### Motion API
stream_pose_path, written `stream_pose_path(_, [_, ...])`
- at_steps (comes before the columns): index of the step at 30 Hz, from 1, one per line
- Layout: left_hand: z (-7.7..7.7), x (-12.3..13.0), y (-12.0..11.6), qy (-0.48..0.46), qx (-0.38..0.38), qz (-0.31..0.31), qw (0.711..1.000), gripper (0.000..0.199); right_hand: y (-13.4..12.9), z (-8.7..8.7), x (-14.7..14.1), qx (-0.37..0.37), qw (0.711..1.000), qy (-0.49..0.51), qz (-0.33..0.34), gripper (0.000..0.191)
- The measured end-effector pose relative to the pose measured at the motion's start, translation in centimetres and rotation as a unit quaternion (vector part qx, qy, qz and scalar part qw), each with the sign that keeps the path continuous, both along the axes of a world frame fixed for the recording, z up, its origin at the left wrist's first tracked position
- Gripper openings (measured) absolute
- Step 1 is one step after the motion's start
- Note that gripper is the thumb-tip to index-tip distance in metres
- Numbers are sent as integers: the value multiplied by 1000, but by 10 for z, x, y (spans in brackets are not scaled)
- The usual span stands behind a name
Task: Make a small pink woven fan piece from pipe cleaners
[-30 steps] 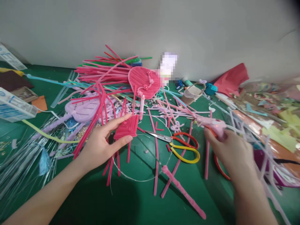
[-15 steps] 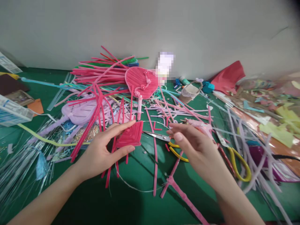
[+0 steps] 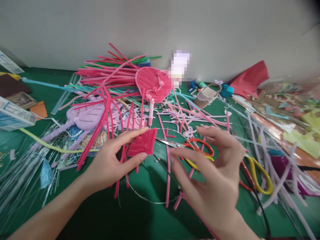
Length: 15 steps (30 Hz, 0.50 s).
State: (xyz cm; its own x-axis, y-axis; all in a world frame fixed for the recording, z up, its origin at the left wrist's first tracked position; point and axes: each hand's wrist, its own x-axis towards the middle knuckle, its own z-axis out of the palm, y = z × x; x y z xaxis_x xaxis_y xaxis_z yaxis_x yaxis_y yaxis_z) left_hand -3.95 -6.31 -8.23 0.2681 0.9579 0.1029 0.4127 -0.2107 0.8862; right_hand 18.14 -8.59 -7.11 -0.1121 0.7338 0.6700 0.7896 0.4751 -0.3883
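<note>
Between the thumb and fingers of my left hand (image 3: 110, 160) is a flat red piece (image 3: 143, 142) with ridged rows, held above the green table. My right hand (image 3: 212, 170) is to its right, thumb and index finger near each other over a pink stem (image 3: 168, 166); whether something thin lies between them cannot be made out. Scissors with red and yellow handles (image 3: 172, 143) lie just beyond my right fingertips. A thin clear loop of line (image 3: 150, 202) curves below the red piece. Behind it lies a red heart-shaped piece (image 3: 152, 83) with a pink beaded stick.
Many pink and red stems (image 3: 107, 75) pile up at the back. A lilac shape (image 3: 86, 116) and silvery strands (image 3: 22, 186) lie left. A small basket (image 3: 205, 96), yellow-handled scissors (image 3: 261, 176) and lilac stems (image 3: 271, 156) are right.
My right hand has turned and its fingers have spread more, uncovering the red scissor handles. The pink glue-gun-like object behind it is no longer seen. My left hand still holds the red piece.
</note>
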Motion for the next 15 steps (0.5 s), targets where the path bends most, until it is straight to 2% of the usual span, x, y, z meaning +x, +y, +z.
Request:
stream_pose_path(2, [0, 0, 0, -2, -1, 6, 1000, 55, -8, 1, -4, 22, 997, -67, 15, 23])
stream_pose_path(5, [0, 1, -1, -4, 1, 9, 1000, 54, -12, -3, -9, 44, 993, -107, 10, 31])
stream_pose_path(15, [1, 1, -1, -16, -2, -1, 1000, 54, -9, -9, -14, 31, 993, -110, 24, 25])
